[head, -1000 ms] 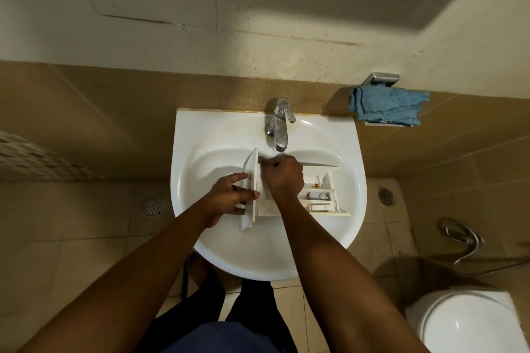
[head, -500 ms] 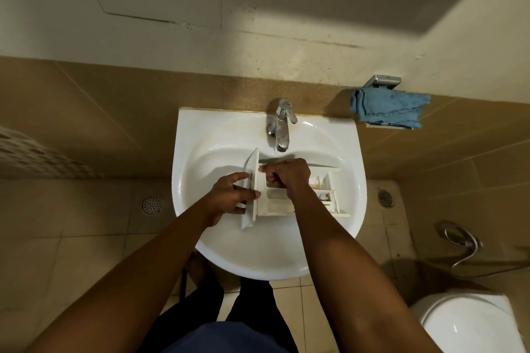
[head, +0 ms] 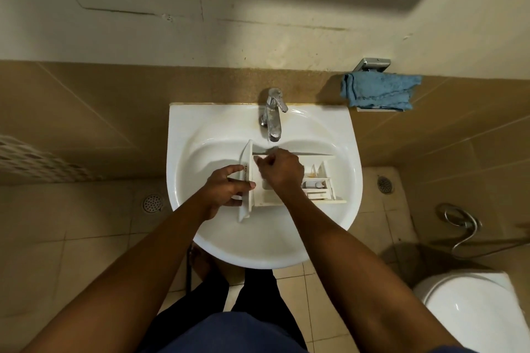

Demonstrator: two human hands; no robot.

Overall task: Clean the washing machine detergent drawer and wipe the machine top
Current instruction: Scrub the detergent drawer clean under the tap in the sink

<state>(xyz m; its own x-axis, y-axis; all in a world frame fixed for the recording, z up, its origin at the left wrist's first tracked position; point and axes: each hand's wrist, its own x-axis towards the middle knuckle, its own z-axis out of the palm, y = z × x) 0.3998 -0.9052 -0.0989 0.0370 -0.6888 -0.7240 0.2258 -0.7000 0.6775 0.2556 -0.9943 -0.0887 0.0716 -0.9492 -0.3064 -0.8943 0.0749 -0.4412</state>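
Since half a second ago the right hand (head: 282, 169) has drawn back a little toward the drawer's front, uncovering more of the rear compartments, while the left hand (head: 226, 190) has kept its grip on the front panel (head: 248, 157).

A white sink (head: 189, 123) fills the middle of the view, set against the tiled wall. A white toilet (head: 473, 315) stands on the floor off the sink's near right side.

The detergent drawer (head: 318, 185) lies in the basin with its open top up. Its long axis runs from the sink's left rim toward the right rim. The front panel points left and the compartmented rear end points right, near the right rim. The panel stands on edge, its length running from the back rim toward the front rim.

A blue cloth (head: 378, 92) is bunched on a wall holder beyond the sink's back right corner.

The left hand pinches the panel, thumb laid over its top edge on the drawer side and fingers spread on its outer face. The right hand sits inside the front compartment by the far wall, fingers curled into a loose fist; whether they pinch anything I cannot tell, as the knuckles hide the tips.

A chrome tap (head: 272, 114) rises from the middle of the back rim, its spout ending just above the right hand.
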